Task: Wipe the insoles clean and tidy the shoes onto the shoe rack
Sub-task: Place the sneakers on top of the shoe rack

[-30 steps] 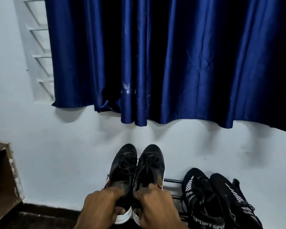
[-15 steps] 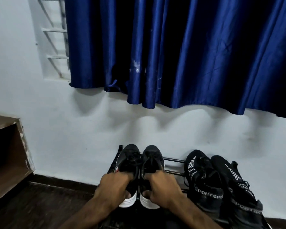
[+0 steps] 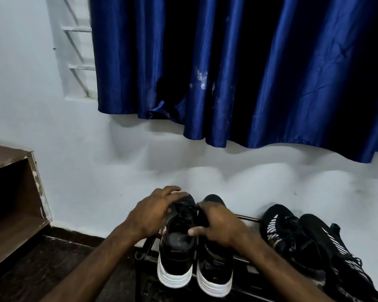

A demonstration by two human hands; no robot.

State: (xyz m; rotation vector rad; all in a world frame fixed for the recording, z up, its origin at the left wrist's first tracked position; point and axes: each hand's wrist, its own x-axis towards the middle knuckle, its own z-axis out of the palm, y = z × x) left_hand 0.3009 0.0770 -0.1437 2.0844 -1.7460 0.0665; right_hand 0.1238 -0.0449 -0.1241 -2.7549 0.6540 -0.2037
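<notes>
Rack (image 3: 249, 218) — shoes (image 3: 177, 256) (image 3: 214, 269) under both hands (image 3: 153, 212) (image 3: 222, 226)

On my feed a pale, bluish wall (image 3: 96, 171) fills the view; a glossy blue curtain (image 3: 249, 73) hangs across its upper part, its wavy hem casting soft shadows below; white window slats (image 3: 79, 51) show at its left edge. At far left stands a brown wooden shelf (image 3: 13, 203) with chipped edging; the floor (image 3: 42, 269) is dark, with dark skirting (image 3: 74, 233) along the wall.
</notes>
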